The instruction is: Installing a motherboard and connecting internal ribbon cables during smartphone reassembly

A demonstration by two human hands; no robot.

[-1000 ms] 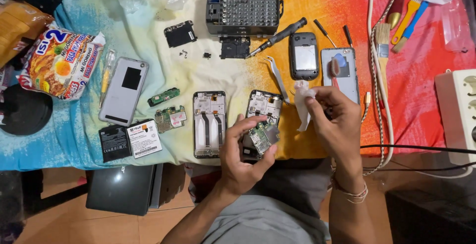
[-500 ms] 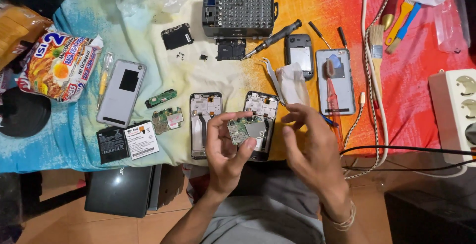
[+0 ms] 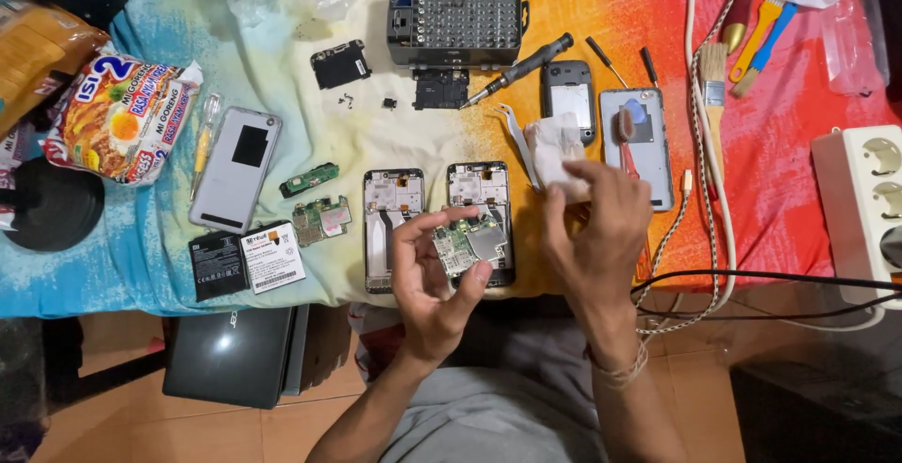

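Circuit board: a green phone board [image 3: 467, 245] with metal shields, held just above the near table edge, over the lower part of the right-hand open phone frame [image 3: 480, 202].
Left hand: the left hand [image 3: 429, 280] sits at 7 o'clock from the board; thumb and fingertips are closed on the board's edges, gripping it.
Right hand: the right hand [image 3: 599, 228] sits at 3 o'clock from the board, apart from it; its fingers are pinched shut on a white tissue [image 3: 557, 150].
Second frame: another open phone frame [image 3: 393, 223] lies at 9 o'clock from the board, just beside the first.
Loose boards: a second green board [image 3: 321, 219] and a narrow green strip board [image 3: 314, 179] lie further out at 9 to 10 o'clock.
Batteries: two flat battery packs [image 3: 246, 261] lie at 9 o'clock, near the table edge.
Back cover: a silver cover [image 3: 235, 169] lies at 10 o'clock.
Tweezers: metal tweezers [image 3: 516, 139] lie at 1 o'clock, touching the tissue.
Screwdriver: a black precision screwdriver [image 3: 522, 68] lies at 12 o'clock.
Bit case: a black bit case [image 3: 456, 17] stands at 12 o'clock, beyond the screwdriver.
Brush: a wooden-handled brush [image 3: 714, 87] lies at 2 o'clock, well apart.
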